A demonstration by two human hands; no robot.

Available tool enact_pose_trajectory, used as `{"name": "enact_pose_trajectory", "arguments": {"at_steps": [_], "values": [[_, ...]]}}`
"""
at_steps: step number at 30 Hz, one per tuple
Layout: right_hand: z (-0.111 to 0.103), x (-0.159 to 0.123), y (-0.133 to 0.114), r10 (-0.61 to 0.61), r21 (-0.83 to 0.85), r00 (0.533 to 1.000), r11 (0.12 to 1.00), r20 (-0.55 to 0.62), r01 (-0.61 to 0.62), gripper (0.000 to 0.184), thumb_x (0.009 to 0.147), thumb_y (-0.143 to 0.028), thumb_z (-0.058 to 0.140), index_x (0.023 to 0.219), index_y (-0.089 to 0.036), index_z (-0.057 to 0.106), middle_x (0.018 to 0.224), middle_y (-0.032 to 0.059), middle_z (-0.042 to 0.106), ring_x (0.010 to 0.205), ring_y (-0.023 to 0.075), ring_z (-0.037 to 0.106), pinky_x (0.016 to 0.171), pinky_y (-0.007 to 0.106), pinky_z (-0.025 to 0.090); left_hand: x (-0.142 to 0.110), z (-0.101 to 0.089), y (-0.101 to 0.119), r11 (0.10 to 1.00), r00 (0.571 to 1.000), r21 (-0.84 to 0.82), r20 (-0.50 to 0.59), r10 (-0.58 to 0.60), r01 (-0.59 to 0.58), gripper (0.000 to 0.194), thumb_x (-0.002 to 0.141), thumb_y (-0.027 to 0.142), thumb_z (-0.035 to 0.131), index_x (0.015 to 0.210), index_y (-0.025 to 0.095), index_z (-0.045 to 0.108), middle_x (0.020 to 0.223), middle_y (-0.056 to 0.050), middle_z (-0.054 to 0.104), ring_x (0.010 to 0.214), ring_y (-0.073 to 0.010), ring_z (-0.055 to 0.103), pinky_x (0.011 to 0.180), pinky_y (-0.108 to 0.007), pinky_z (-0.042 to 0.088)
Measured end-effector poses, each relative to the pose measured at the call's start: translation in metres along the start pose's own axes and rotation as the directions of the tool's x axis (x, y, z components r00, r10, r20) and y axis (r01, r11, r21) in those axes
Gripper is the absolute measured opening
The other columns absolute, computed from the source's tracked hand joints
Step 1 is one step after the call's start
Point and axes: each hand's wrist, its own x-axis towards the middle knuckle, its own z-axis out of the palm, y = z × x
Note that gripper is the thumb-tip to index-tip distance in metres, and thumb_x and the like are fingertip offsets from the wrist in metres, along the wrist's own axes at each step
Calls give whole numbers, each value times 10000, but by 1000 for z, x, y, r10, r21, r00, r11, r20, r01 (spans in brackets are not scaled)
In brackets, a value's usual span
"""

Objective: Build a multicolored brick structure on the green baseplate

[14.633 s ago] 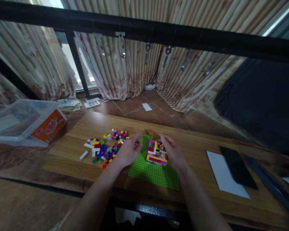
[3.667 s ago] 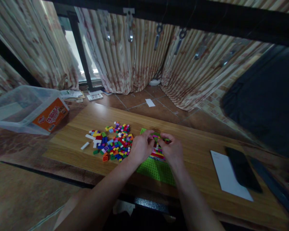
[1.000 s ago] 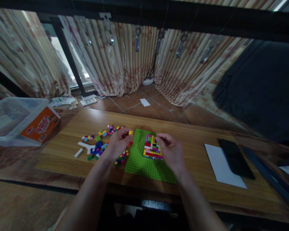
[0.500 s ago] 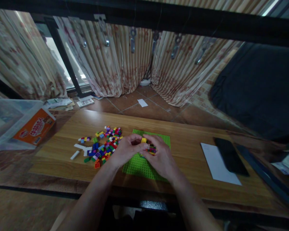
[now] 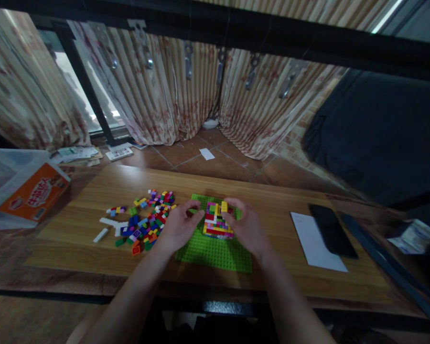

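A small structure of stacked coloured toy bricks (image 5: 218, 228) stands on a green studded baseplate (image 5: 215, 258). My left hand (image 5: 182, 225) is just left of the structure, its thumb and fingers apart with nothing between them. On the other side, my right hand (image 5: 249, 228) curls around the structure's right edge. Its thumb and index finger close at a yellow brick (image 5: 224, 207) at the top right. My right fingers hide part of that side of the structure.
Loose coloured bricks (image 5: 152, 222) lie heaped left of the baseplate on the wooden tabletop (image 5: 272, 258). White paper (image 5: 313, 243) and a black phone-like slab (image 5: 333, 231) rest at the right. A clear plastic bin (image 5: 17, 160) with an orange label stands far left.
My hands have drawn apart, the left one coming off the structure, so its coloured layers now show. My right hand stays at the yellow brick. The whole view has shifted slightly.
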Motion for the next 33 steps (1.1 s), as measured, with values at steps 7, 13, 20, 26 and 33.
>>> {"name": "enact_pose_trajectory", "arguments": {"at_steps": [7, 13, 20, 26, 33], "values": [[8, 4, 4, 49, 81, 994, 995, 97, -57, 278, 773, -296, 662, 1040, -223, 689, 1062, 61, 728, 1004, 234, 644, 936, 408, 478, -6, 9, 4, 997, 992, 77, 130, 6, -16, 374, 818, 327, 618, 1146, 162, 690, 998, -76, 756, 720, -196, 658, 672, -305, 501], [12, 8, 13, 108, 226, 987, 965, 116, -132, 312, 713, -328, 708, 1001, -208, 695, 953, 32, 745, 869, 205, 680, 844, 361, 517, -6, 9, 1, 992, 991, 121, 132, 3, -20, 399, 820, 312, 612, 1181, 157, 683, 1050, -92, 756, 713, -198, 668, 681, -312, 512], [12, 7, 11, 119, 259, 988, 955, 103, -142, 338, 713, -335, 721, 1029, -215, 716, 977, 45, 764, 869, 214, 698, 826, 365, 539, -3, -3, 1, 970, 994, 236, 107, 30, -55, 382, 846, 307, 588, 1184, 154, 678, 1029, -97, 756, 780, -220, 684, 743, -325, 527], [0, 6, 10, 109, 190, 993, 975, 46, -116, 299, 738, -338, 705, 1015, -225, 721, 1050, 64, 761, 1003, 244, 687, 928, 414, 501, 0, -20, 1, 890, 996, 451, 80, 45, -76, 373, 833, 125, 520, 1167, 159, 682, 1109, -104, 732, 974, -236, 684, 890, -328, 511], [-5, 5, 14, 76, 100, 992, 991, 97, -86, 288, 738, -334, 698, 1009, -237, 719, 1037, 49, 755, 992, 250, 674, 946, 433, 473, -4, -26, 5, 720, 985, 676, 158, 66, -157, 307, 831, 90, 483, 983, 191, 730, 1047, -107, 715, 940, -271, 684, 856, -359, 508]]}}
